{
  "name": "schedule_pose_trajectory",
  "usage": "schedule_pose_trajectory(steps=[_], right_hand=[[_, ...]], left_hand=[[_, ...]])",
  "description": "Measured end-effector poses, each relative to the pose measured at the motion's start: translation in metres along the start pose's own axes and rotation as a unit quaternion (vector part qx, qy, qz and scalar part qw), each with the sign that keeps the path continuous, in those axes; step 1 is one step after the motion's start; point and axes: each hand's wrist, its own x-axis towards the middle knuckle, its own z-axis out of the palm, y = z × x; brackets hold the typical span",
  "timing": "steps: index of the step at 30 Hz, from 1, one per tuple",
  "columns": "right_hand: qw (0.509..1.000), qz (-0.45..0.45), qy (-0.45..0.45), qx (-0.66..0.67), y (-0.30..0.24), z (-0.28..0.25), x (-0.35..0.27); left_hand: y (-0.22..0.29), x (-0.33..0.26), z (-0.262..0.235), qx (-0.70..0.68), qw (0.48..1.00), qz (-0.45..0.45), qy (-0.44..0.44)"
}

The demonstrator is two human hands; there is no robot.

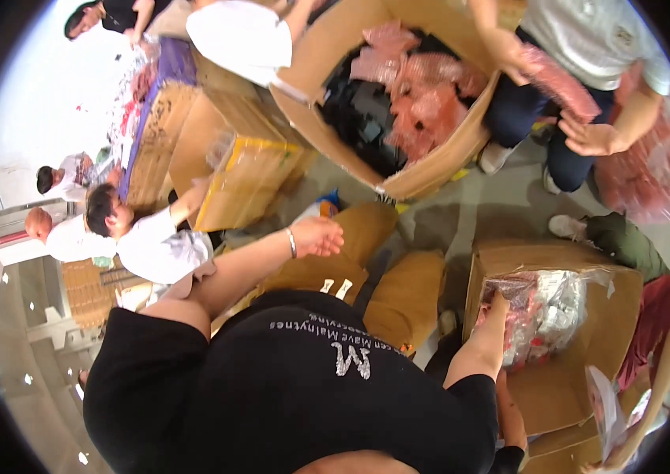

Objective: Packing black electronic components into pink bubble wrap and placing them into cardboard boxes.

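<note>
My left hand (319, 237), with a silver band at the wrist, hangs in front of my body above my brown trousers. Its fingers are loosely bent and a little apart, and nothing shows in them. To my right, my right hand (498, 302) reaches down into an open cardboard carton (611, 340). It touches pink bubble wrap (518, 288) at the carton's left side; its fingers are hidden there, so I cannot tell whether they grip. Beside it lie clear and silvery plastic-wrapped packages (560, 308) with red bits.
Ahead stands a big carton (429, 182) holding pink bubble wrap and black items. A person at the far right holds a pink bubble-wrapped bundle (560, 83). Another open carton (252, 178) stands ahead left, near people in white shirts. More people are close on my right.
</note>
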Motion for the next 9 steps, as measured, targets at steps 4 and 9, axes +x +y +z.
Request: schedule_pose_trajectory(steps=[4, 9], right_hand=[[0.933, -0.056, 0.13, -0.331, 0.055, -0.058, 0.081], [0.917, -0.035, 0.317, -0.24, -0.038, -0.048, -0.094]], left_hand=[[0.026, 0.054, -0.005, -0.022, 0.999, 0.022, -0.022], [0.124, 0.135, -0.046, 0.08, 0.977, 0.192, 0.05]])
